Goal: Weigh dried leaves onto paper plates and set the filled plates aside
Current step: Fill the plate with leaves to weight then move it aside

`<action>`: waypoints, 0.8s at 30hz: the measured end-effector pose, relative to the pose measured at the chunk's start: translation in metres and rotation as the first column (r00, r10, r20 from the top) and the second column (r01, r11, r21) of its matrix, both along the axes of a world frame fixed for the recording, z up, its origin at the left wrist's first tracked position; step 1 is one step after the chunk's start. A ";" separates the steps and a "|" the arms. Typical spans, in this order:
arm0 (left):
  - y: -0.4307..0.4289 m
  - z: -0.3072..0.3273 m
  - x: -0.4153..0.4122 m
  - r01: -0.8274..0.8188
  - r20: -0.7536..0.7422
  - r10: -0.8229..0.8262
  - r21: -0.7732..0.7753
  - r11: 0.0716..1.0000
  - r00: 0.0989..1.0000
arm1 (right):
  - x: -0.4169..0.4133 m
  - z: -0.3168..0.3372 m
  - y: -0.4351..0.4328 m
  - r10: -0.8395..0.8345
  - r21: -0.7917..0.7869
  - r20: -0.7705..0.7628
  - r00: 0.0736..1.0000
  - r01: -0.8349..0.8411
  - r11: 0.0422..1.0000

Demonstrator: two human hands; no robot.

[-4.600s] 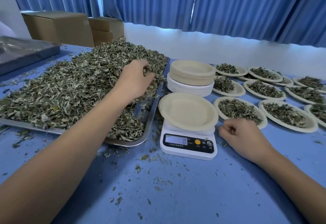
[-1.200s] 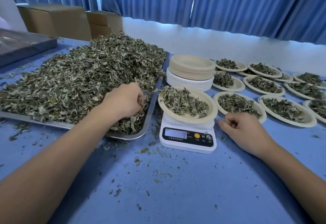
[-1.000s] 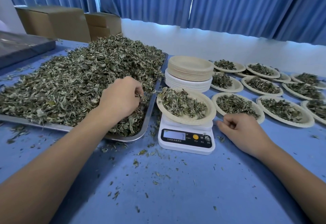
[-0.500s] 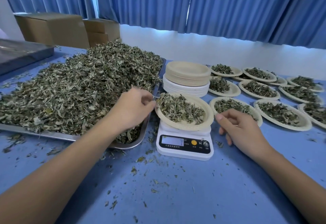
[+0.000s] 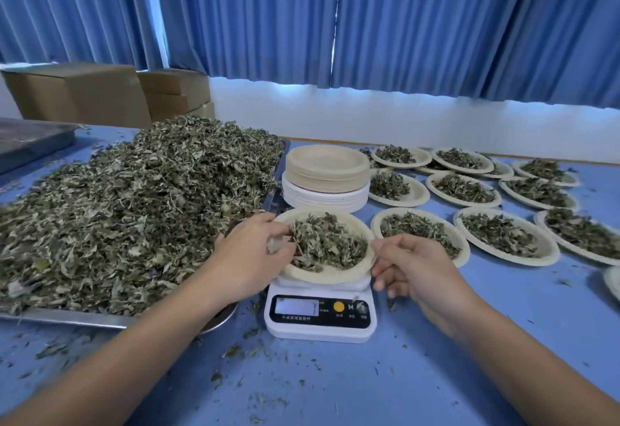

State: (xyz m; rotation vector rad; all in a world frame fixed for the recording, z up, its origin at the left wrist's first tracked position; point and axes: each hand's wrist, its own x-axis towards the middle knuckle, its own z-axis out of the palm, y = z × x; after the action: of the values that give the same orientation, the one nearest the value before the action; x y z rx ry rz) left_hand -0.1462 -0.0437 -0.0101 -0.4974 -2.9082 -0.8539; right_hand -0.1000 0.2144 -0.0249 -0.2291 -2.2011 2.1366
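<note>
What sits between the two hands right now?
In the head view, the leaf-filled paper plate on the scale lies between the left hand and right hand; whether either grips its rim is unclear.
</note>
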 end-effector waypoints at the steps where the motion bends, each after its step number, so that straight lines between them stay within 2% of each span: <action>1: 0.002 0.000 0.000 -0.011 0.025 0.011 -0.013 1.000 1.000 | -0.002 0.001 0.001 0.004 -0.003 0.008 1.000 -0.004 1.000; 6: 0.010 0.006 0.009 -0.044 0.017 0.043 0.052 0.998 0.999 | -0.006 0.001 0.002 0.029 -0.072 0.050 0.998 -0.025 0.997; 11: 0.040 0.021 0.006 -0.053 0.060 0.032 0.397 0.916 0.998 | -0.007 0.016 0.027 0.025 -0.151 0.038 0.999 -0.019 0.988; 13: 0.062 0.031 -0.001 -0.028 0.057 0.000 0.486 0.874 0.998 | -0.010 0.030 0.051 -0.018 -0.150 0.012 1.000 0.020 0.988; 18: 0.142 0.041 -0.027 0.024 0.168 -0.156 0.602 0.798 0.973 | -0.037 0.063 0.130 -0.221 -0.005 -0.036 0.975 0.221 0.975; 24: 0.236 0.046 -0.087 -0.045 0.254 -0.113 0.544 0.838 0.961 | -0.096 0.053 0.193 -0.363 0.203 0.046 0.931 0.347 0.916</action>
State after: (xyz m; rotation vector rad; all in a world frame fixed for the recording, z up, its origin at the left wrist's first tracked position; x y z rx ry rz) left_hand -0.2336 0.1927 0.0358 -0.3981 -2.6762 -1.8125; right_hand -0.1962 0.4070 0.0276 -0.6605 -2.1831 1.7405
